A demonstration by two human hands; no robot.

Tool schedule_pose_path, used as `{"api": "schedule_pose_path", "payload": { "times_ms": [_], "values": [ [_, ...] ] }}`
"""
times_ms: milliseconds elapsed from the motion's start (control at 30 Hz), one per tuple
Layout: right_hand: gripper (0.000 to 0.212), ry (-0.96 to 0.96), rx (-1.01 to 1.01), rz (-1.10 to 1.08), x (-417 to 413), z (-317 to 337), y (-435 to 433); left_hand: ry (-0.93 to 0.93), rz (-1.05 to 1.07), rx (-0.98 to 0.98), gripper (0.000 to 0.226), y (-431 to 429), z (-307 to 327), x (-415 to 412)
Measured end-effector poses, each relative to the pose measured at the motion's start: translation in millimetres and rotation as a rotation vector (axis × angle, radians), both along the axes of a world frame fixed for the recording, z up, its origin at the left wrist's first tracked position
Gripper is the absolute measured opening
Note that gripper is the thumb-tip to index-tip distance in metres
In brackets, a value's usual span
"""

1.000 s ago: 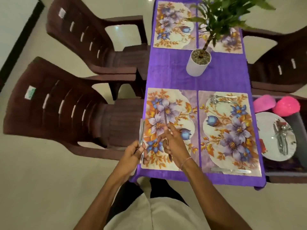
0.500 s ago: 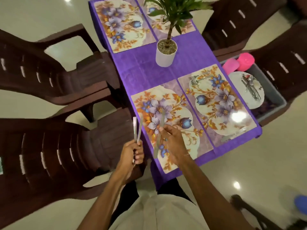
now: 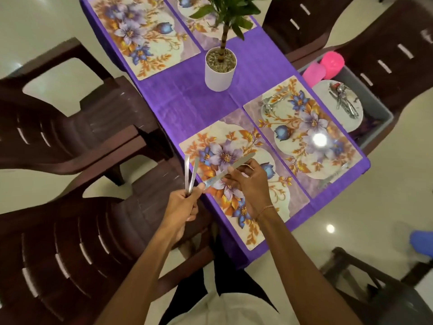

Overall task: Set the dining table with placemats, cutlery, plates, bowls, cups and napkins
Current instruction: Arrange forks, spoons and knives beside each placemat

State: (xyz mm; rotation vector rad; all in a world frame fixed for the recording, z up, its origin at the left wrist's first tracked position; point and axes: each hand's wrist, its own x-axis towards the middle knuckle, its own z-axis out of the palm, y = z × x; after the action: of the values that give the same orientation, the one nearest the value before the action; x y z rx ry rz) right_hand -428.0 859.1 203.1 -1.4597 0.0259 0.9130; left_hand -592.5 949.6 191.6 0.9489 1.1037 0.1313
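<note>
Since a moment before, the right hand [image 3: 246,184] had turned the knife [image 3: 241,161]. It used to point away along the mat, and now it lay slanted across, with its tip up and to the right. The fingers pinched the knife around its middle, just above the near placemat [image 3: 225,148]. The knife did not seem to be set down yet. Its low end was right by the left thumb.

The left hand [image 3: 182,207] was closed around the two cutlery pieces [image 3: 187,172]. Their long ends stuck up, just past the table's edge.

Some of the job looked done. All four mats were out on the purple cloth [image 3: 187,102]: the near one, the second placemat [image 3: 302,127] beside it, and the two far placemats [image 3: 140,36] past the plant pot [image 3: 219,69]. The second placemat already had a fork and spoon [image 3: 271,103] at its far end and a shiny piece [image 3: 332,177], maybe a knife, at its near end.

A lot was probably still left. The near mat had no cutlery lying on it, and none showed on the far mats. A plate [image 3: 339,120], more cutlery [image 3: 344,104] and pink cups [image 3: 332,62] waited in the grey tub [image 3: 379,106] on a chair. No plates, bowls, cups or napkins were on the table.
</note>
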Motion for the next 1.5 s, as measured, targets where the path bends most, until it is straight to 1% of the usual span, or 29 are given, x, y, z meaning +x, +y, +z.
{"api": "schedule_pose_path", "payload": {
  "times_ms": [67,100,200,233,300,367,400,433,467,533,633,700,767,833,967,1100,1233,1367,1433,1500],
  "values": [
    [0.031,0.024,-0.036,0.013,15.5,-8.3,10.6,0.052,0.016,0.018,0.033,13.3,-5.7,14.8],
    [0.030,0.031,-0.054,0.023,25.5,-13.2,16.4,0.079,0.038,0.033,0.035,20.8,-9.0,24.0],
    [0.009,0.057,-0.076,0.077,61.6,-28.8,24.6,0.132,0.138,0.115,0.031,44.2,-21.5,54.2],
    [0.009,0.052,-0.097,0.149,73.0,-33.1,23.4,0.134,0.180,0.138,0.028,52.0,-22.1,65.2],
    [0.012,-0.037,-0.178,0.418,92.3,-45.7,20.7,0.135,0.230,0.187,0.028,72.0,-29.2,89.3],
    [0.020,-0.158,-0.243,0.715,98.8,-53.8,26.4,0.152,0.193,0.248,0.036,88.8,-38.1,113.3],
    [0.028,-0.197,-0.245,0.804,97.7,-57.4,32.6,0.172,0.146,0.266,0.040,93.7,-42.0,123.6],
    [0.034,-0.216,-0.229,0.831,96.1,-60.3,41.7,0.188,0.100,0.274,0.044,96.4,-46.1,134.5],
    [0.037,-0.224,-0.204,0.797,94.6,-63.3,51.8,0.185,0.053,0.283,0.049,97.0,-48.1,144.5],
    [0.041,-0.161,-0.137,0.612,95.2,-71.7,70.0,0.163,-0.034,0.282,0.055,97.6,-52.0,159.7],
    [0.056,-0.120,-0.107,0.384,104.2,-83.6,88.1,0.197,-0.055,0.298,0.052,102.9,-63.1,161.2],
    [0.064,-0.092,-0.089,0.237,114.4,-89.8,93.9,0.285,-0.050,0.317,0.045,107.8,-81.5,149.6],
    [0.072,-0.080,-0.086,0.118,124.4,-97.0,97.5,0.297,-0.044,0.264,0.030,108.6,-94.0,138.2],
    [0.083,-0.068,-0.097,0.056,131.7,-108.3,100.6,0.300,-0.024,0.185,0.030,104.8,-102.3,134.5],
    [0.090,-0.037,-0.108,0.022,134.0,-127.5,107.0,0.360,0.101,0.129,0.027,100.8,-114.6,142.7],
    [0.081,-0.014,-0.124,-0.004,135.1,-132.3,118.4,0.441,0.171,0.195,0.025,106.5,-121.2,152.3],
    [0.073,-0.150,-0.271,0.033,139.3,-139.5,134.3,0.517,0.225,0.352,0.018,109.0,-126.5,155.7],
    [0.073,-0.342,-0.424,0.092,140.7,-153.0,142.7,0.589,0.263,0.491,0.020,105.5,-135.0,153.7],
    [0.072,-0.418,-0.473,0.107,139.3,-155.6,143.8,0.605,0.304,0.549,0.020,102.9,-136.4,153.3],
    [0.070,-0.449,-0.478,0.115,139.6,-156.0,144.3,0.627,0.325,0.582,0.019,101.0,-135.7,154.3]
  ]
}}
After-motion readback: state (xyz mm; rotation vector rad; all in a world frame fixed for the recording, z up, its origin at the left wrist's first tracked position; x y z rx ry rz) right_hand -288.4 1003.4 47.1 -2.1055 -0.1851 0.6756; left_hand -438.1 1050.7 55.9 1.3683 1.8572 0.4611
